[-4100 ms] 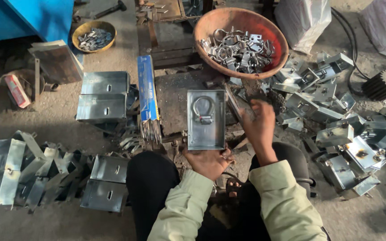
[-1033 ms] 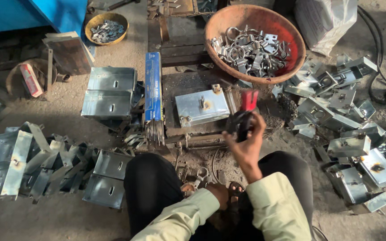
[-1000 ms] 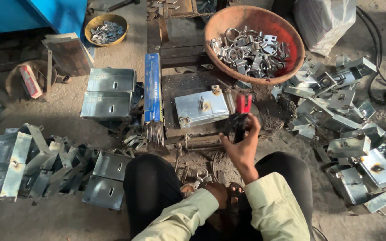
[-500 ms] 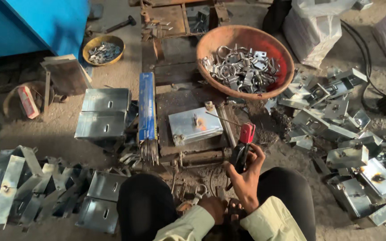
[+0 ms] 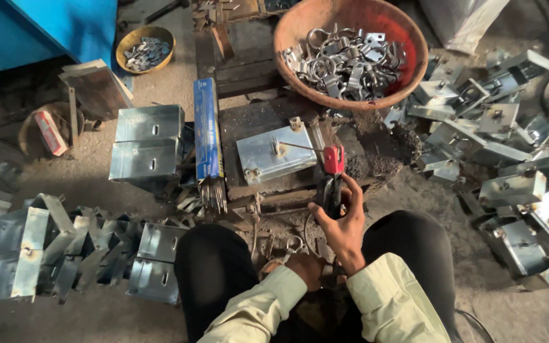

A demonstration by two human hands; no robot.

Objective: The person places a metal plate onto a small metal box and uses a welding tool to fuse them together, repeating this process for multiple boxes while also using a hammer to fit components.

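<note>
Right now the right hand (image 5: 341, 219) is clamped on a red-and-black electrode holder (image 5: 333, 181), its rod (image 5: 297, 147) running up-left to touch the steel plate (image 5: 276, 154). Plate lies flat on the dark work block (image 5: 249, 121), just ahead of the hands, long axis left-right and slightly tilted. Right hand is nearer; left hand (image 5: 303, 270) sits low between the knees, grip hidden, can't tell what it holds. Blue rod pack (image 5: 206, 130) just left of plate, red bowl (image 5: 414, 63) of clamps behind it. Dirt floor (image 5: 414, 209), folded brackets (image 5: 509, 184) piled right, flat boxes (image 5: 147, 143) left; little free room
</note>
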